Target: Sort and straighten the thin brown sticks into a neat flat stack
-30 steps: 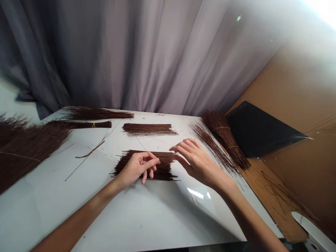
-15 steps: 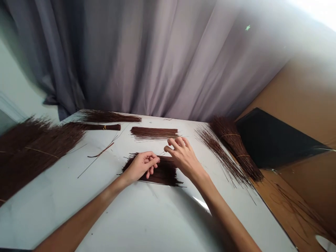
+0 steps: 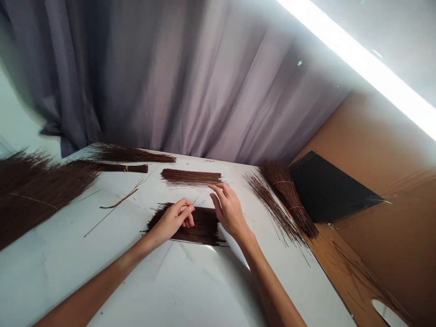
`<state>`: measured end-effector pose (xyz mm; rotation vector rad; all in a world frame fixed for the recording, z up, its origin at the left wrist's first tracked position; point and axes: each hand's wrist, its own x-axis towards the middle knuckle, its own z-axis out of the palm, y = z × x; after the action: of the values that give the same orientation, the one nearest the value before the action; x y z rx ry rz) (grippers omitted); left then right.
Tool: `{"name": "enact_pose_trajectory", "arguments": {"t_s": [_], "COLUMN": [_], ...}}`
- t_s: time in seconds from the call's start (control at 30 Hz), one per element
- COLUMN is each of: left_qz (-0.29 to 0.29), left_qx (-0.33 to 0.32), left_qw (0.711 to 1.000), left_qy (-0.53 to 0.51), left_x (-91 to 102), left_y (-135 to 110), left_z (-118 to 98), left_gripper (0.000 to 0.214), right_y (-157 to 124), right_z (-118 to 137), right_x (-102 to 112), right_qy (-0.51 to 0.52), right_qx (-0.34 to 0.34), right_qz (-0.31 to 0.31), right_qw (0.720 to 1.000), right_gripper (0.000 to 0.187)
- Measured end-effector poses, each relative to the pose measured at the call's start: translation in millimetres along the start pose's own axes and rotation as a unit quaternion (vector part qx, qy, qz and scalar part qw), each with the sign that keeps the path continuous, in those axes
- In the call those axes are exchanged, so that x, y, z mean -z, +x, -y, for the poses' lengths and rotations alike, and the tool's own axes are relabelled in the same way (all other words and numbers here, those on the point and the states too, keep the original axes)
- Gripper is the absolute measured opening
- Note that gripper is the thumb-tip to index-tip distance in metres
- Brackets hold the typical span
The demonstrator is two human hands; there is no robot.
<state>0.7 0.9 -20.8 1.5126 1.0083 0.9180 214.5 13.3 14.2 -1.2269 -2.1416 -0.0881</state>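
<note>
Over a near pile of short dark brown twigs point(image 3: 200, 229) is my left hand point(image 3: 175, 219), its thumb and fingers pinched together. What they hold, if anything, is too small to make out. My right hand point(image 3: 230, 211) is just right of it, palm down, the fingers stretched forward and apart from the thumb. Its fingertips reach the front edge of a neat row of cut twigs point(image 3: 190, 176); whether they touch it I cannot tell. Both piles lie flat on the white table point(image 3: 143, 281).
A large heap of twigs point(image 3: 37, 195) covers the table's left side. Farther back lie a loose bunch point(image 3: 132, 153) and a tied bundle point(image 3: 136, 168). On the right are loose twigs point(image 3: 272, 202) and a bound bundle point(image 3: 289, 195). A grey curtain point(image 3: 190, 81) hangs behind.
My right hand's curled fingers have straightened forward, toward the far row of twigs. My left hand stays pinched over the near pile. The view has shifted to the right.
</note>
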Motion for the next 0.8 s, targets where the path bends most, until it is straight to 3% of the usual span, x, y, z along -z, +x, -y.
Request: {"name": "enact_pose_trajectory", "arguments": {"t_s": [0.07,0.17,0.3,0.5,0.57,0.7,0.8], "left_qz": [-0.013,-0.020,-0.033,-0.028,-0.024,-0.040,-0.062], "left_qx": [0.007,0.022,0.027,0.058,0.059,0.057,0.062], "left_qw": [1.000,0.998,0.998,0.995,0.995,0.993,0.991], "left_qy": [-0.024,-0.051,-0.046,-0.072,-0.080,-0.094,-0.104], "left_x": [0.1,0.0,2.1,4.7,4.2,4.0,6.2], "left_y": [1,2,1,0,0,-1,-1], "left_z": [-1,-3,-8,-13,-13,-12,-14], "left_gripper": [0.029,0.029,0.026,0.024,0.025,0.025,0.028], "right_y": [-4,-12,-18,-17,-17,-19,-23], "right_z": [5,16,32,41,41,45,53], "right_x": [-3,-13,-29,-45,-48,-49,-45], "right_qy": [0.081,0.167,0.293,0.492,0.523,0.532,0.516], "right_qx": [-0.085,-0.178,-0.218,-0.281,-0.290,-0.302,-0.294], "right_qz": [-0.033,0.001,0.065,0.029,0.032,0.038,0.061], "right_qw": [0.993,0.970,0.929,0.824,0.801,0.790,0.802], "right_gripper": [0.034,0.042,0.042,0.040,0.040,0.038,0.037]}}
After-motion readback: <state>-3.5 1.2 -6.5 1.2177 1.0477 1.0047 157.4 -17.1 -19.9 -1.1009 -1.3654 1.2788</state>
